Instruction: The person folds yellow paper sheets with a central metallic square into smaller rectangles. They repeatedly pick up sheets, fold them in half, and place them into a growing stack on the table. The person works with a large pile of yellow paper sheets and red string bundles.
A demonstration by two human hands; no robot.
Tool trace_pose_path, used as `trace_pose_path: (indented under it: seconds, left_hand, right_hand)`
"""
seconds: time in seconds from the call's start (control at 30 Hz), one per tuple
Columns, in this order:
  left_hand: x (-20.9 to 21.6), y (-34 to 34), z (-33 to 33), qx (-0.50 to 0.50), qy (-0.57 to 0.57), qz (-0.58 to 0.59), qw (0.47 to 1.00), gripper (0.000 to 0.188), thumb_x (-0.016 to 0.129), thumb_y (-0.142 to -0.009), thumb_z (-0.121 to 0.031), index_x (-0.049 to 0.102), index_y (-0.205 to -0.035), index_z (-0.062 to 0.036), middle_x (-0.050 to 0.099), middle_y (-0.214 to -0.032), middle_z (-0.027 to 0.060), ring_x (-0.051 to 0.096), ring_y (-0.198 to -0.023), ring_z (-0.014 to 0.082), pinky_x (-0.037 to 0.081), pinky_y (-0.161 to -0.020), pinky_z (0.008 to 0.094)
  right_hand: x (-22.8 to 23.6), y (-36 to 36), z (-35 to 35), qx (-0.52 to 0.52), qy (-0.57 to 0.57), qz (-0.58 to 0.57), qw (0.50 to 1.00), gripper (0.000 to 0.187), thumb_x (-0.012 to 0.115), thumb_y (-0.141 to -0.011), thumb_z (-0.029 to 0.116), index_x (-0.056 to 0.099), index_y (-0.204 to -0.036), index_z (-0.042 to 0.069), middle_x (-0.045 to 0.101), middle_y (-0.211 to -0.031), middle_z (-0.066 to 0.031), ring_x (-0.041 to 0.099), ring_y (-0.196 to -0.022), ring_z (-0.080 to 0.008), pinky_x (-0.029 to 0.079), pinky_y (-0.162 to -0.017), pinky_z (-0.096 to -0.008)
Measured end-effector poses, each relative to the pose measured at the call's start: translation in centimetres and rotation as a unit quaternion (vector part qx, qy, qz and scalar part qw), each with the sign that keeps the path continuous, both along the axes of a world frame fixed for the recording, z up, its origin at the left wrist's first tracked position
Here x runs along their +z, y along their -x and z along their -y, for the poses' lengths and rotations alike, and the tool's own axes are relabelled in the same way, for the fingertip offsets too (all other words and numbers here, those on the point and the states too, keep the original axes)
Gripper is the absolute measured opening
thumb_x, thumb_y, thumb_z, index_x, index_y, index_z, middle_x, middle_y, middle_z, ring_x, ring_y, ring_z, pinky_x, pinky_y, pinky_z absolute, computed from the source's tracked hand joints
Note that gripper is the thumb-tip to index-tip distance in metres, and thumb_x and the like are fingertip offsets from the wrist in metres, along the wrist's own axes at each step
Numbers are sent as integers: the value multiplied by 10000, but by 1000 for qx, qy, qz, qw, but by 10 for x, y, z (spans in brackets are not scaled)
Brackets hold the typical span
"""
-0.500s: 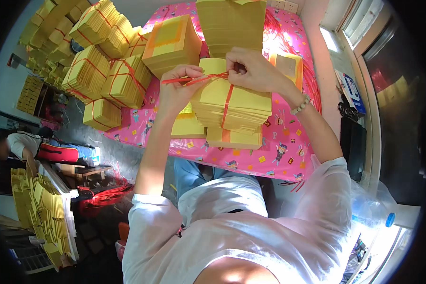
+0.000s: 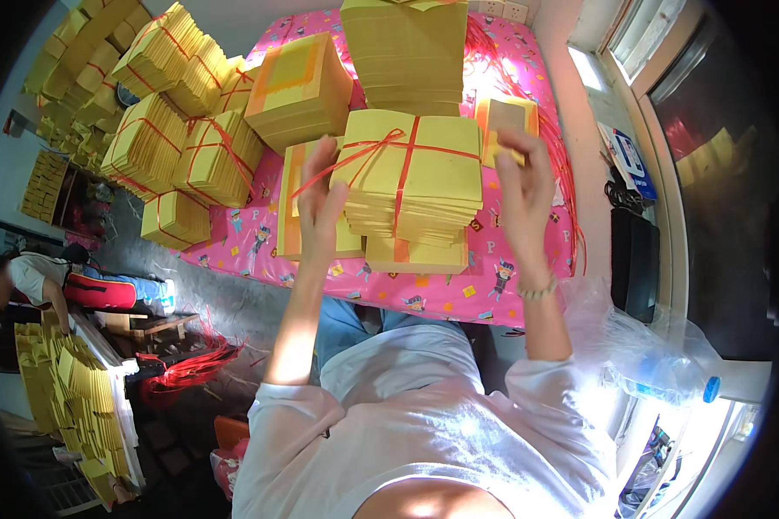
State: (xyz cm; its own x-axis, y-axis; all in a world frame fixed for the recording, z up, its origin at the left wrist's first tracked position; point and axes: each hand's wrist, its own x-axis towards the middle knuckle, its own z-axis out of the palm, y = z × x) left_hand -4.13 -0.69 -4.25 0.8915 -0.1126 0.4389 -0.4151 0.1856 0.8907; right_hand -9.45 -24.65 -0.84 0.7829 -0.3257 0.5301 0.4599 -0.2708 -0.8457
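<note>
In front of me a bundle of yellow paper [image 2: 446, 169] lies on top of other yellow stacks, bound crosswise with red string [image 2: 404, 177]. The string is tied in a bow on its upper left part, with one loose end hanging out to the left. My left hand [image 2: 322, 203] is upright at the bundle's left end, fingers apart; whether it touches the paper I cannot tell. On the right side, my right hand [image 2: 525, 190] is open and slightly apart from the bundle, fingers curved, with a beaded bracelet at the wrist. Neither hand grips anything.
A tall yellow paper stack [image 2: 404, 65] and an orange-edged stack [image 2: 296, 91] are behind on the pink patterned tablecloth [image 2: 493, 294]. Tied bundles [image 2: 219, 156] pile up at left. Red strings [image 2: 571, 190] run along the right edge. Another person [image 2: 39, 278] works at far left.
Both hands have let go of the red string and moved apart to the bundle's two sides. The string now forms a bow on top.
</note>
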Motion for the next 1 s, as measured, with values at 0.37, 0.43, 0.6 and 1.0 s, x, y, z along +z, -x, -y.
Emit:
trace_pose_path:
  seconds: [0.37, 0.43, 0.6, 1.0]
  left_hand:
    - [14, 4, 17, 39, -81, -32, 995, 581, 616, -899, -185, 380, -1384, 31, 557, -1256, 116, 556, -1088, 153, 432, -922, 293]
    - [37, 0, 15, 118, -186, -37, 975, 558, 647, -873, -408, 573, -1198, 40, 688, -980, 147, 655, -890, 199, 482, -800, 315]
    - [81, -2, 6, 82, -510, -125, 847, 699, 477, -860, -653, 647, -1034, 3, 668, -881, 229, 643, -886, 351, 480, -790, 383]
    - [13, -56, 1, 34, -379, -207, 901, 649, 469, -896, -583, 629, -1083, 17, 627, -1072, 217, 594, -1045, 305, 414, -926, 372]
  right_hand:
    - [-20, 16, -26, -6, 74, -79, 994, 668, 641, -887, 270, 323, -1424, 34, 407, -1360, -191, 507, -1178, -276, 450, -941, -363]
    - [9, 19, -23, -12, 89, -144, 985, 628, 615, -905, 310, 360, -1405, 29, 491, -1265, -196, 577, -1055, -283, 485, -859, -368]
    - [24, 19, -13, -10, 172, -237, 956, 605, 490, -947, 459, 431, -1355, 17, 615, -1078, -203, 650, -837, -290, 509, -746, -385]
    - [-13, -33, 6, 32, 131, -242, 961, 598, 458, -961, 461, 461, -1324, -14, 580, -1196, -184, 587, -1048, -258, 444, -895, -351]
